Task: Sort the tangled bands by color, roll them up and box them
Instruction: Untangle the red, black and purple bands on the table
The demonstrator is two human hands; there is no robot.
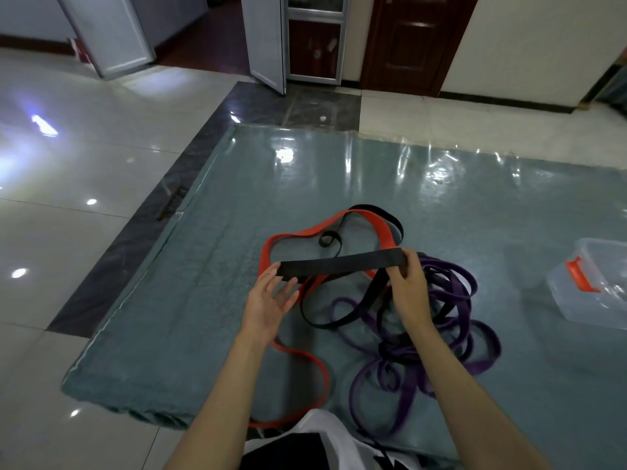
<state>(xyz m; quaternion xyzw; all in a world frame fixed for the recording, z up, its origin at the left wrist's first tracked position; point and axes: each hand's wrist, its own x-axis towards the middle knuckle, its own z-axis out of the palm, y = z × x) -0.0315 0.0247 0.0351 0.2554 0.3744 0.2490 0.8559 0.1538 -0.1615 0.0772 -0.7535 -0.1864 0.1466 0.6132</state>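
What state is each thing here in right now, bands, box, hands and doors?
Black band: one stretch held flat between both hands.
Red band: loose, tangled.
Purple bands: tangled heap.
Plastic box: lidless, nothing inside that I can see.
Left hand: open, touching black band.
Right hand: pinching black band.
White door: ajar.
Brown door: closed.

Single view from my head, facing forward and down, close over mat; floor and doors beyond mat.
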